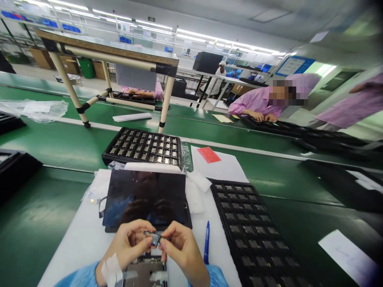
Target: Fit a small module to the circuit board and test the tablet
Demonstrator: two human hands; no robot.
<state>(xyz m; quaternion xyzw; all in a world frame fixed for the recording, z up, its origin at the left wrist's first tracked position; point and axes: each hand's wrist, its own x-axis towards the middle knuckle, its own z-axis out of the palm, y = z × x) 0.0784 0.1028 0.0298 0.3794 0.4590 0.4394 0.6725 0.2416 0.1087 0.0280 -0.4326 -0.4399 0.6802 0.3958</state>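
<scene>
Pinching a small metal component (154, 238) between the fingertips of both hands, I have it raised just above the near edge of a dark tablet (145, 199). My left hand (130, 244), with white tape at the wrist, grips it from one side with thumb and forefinger; my right hand (179, 247) clamps the other side the same way. Directly beneath my fingers lies an opened grey device frame (146, 273), touching the tablet's near edge.

Both rest on a white foam sheet (83, 239) spread over the green workbench (36, 231). Just right of my right hand lies a blue pen (206, 243), and beyond that a black compartment tray (254, 231), its cells looking dark. Past the tablet, away from my fingers, sits a second black tray (143, 147) filled with shiny parts, with a red card (208, 154) on white paper to its right.

Farther out a green conveyor belt (209, 127) runs across the room, a pipe-framed shelf (110, 50) standing over it. A person in a pink coat (257, 103) leans on the far bench under long rows of ceiling strip lights (209, 38).
</scene>
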